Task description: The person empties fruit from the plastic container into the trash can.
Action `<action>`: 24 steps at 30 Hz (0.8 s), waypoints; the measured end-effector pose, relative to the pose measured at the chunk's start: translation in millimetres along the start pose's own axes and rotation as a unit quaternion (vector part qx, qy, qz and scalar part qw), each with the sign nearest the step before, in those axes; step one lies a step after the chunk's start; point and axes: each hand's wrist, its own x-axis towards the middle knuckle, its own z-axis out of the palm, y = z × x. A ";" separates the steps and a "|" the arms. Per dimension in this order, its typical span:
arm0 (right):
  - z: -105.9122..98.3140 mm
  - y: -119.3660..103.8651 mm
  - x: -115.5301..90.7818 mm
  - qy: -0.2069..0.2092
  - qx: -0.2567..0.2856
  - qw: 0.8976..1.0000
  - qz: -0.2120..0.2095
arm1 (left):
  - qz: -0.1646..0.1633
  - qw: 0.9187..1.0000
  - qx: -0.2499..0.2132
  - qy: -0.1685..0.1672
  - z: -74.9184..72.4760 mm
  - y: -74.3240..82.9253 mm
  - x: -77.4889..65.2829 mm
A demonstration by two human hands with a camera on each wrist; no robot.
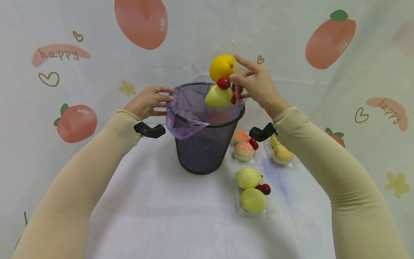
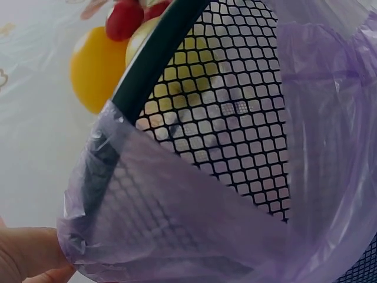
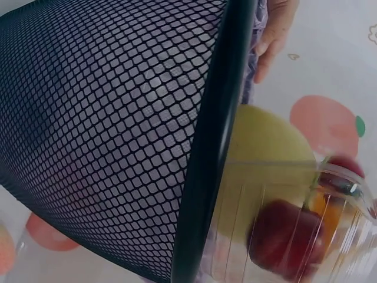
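White cloth (image 1: 155,223) covers the work surface. Nearest: cream sleeves, left sleeve (image 1: 84,180) and right sleeve (image 1: 343,187), each with a black wrist mount at the cuff. Next, right of centre, a front tray (image 1: 271,207) of clear plastic lies flat; in it two pale yellow fruits (image 1: 248,178), dark red cherries (image 1: 266,189) at their right. Just beyond, a second tray (image 1: 242,159) holds two speckled peaches (image 1: 244,150) and small red fruits (image 1: 253,141). Yellow fruit (image 1: 283,153) to its right, partly hidden by the sleeve.

Left of these stands a black mesh bin (image 1: 200,154), purple liner (image 1: 187,131) folded over part of its rim. Left hand (image 1: 150,101) at the bin's left rim: fingers extended, touching the liner, not clenched. Right hand (image 1: 258,84) opposite, above the right rim, pinching a tilted clear tray (image 3: 241,253) between thumb and fingers. Beside that tray, over the bin's mouth: orange-yellow fruit (image 1: 221,68) on top, red cherries (image 1: 223,82) midway, yellow-green fruit (image 1: 219,97) lowest. Cannot tell which pieces touch the plastic.

Farthest: white backdrop (image 1: 97,21), printed with red fruit, hearts, flowers and "happy".
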 end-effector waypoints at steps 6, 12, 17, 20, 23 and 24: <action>-0.4 -0.2 3.0 -0.005 -0.036 0.999 0.001 | 0.001 1.000 -0.001 0.000 -0.3 0.7 -0.5; -3.7 5.6 3.9 -0.010 -0.011 1.000 -0.004 | 0.001 1.000 0.000 -0.004 -0.8 -0.1 -0.4; -4.9 4.6 3.9 -0.010 0.007 1.000 -0.018 | 0.003 1.000 0.001 -0.002 -1.1 -0.2 -0.8; -4.4 3.9 3.3 -0.009 0.017 1.000 -0.023 | 0.003 1.000 -0.005 -0.002 -1.1 -0.1 -1.0; -4.3 3.4 2.3 -0.008 0.041 0.999 -0.014 | 0.002 1.000 -0.011 -0.002 -0.7 0.1 -1.3; -4.7 3.4 1.8 -0.008 0.053 0.999 -0.007 | 0.002 1.000 -0.014 -0.002 -0.6 0.0 -1.3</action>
